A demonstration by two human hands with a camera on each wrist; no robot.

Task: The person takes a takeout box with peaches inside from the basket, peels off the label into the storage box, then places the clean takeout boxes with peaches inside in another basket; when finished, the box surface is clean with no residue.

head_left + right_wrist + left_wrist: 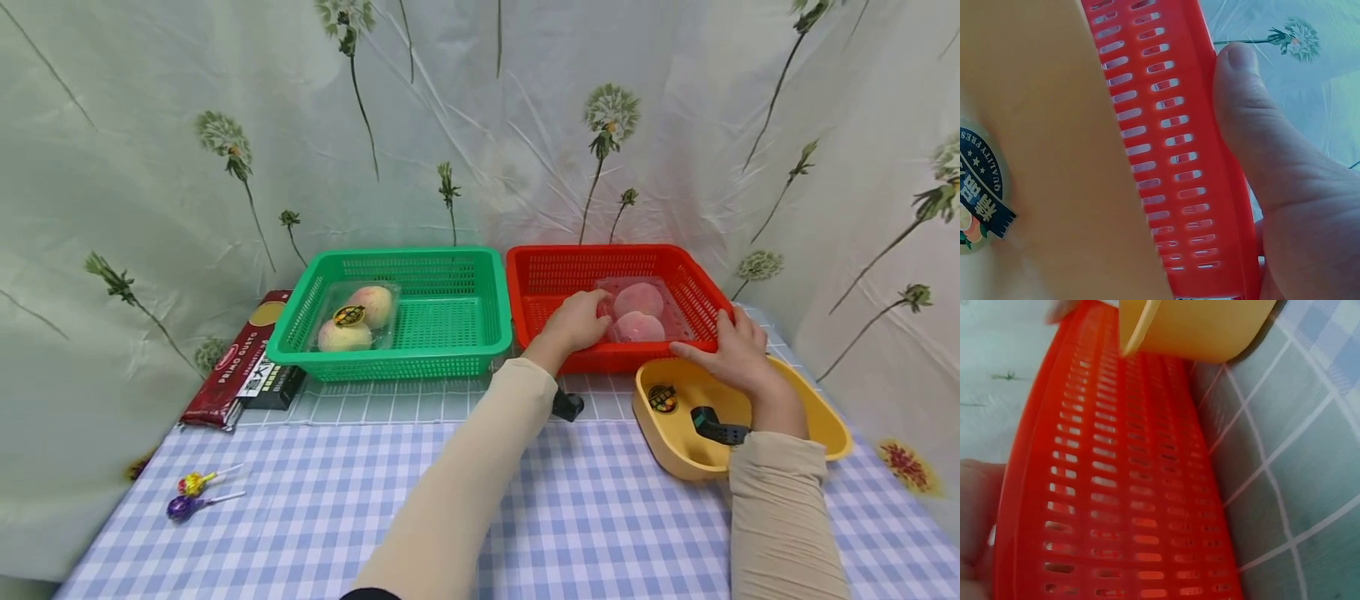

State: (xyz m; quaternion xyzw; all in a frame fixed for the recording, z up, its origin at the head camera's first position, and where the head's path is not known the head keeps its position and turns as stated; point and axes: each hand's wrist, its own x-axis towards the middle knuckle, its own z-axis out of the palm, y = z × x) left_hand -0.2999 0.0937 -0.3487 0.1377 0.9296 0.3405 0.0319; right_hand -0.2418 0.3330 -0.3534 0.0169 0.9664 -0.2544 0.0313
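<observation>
A red slotted basket (555, 279) stands at the back right, with a clear plastic box of two pink peaches (638, 312) in its right part. My left hand (573, 321) reaches over the front rim, its fingers and thumb at the left edge of that box. In the left wrist view, part of this hand shows beyond the rim; its fingertips are hidden. My right hand (731, 350) holds the basket's front right corner. The right wrist view has its thumb (1241, 94) lying along the rim, with the other fingers mostly hidden behind.
A yellow tub (678, 450) with a round fruit label (663, 398) sits under my right wrist. Left of the red basket is a green basket (408, 365) holding another box of peaches (345, 337). Further left lie a red packet (232, 367), a black packet (277, 387) and two lollipops (183, 507).
</observation>
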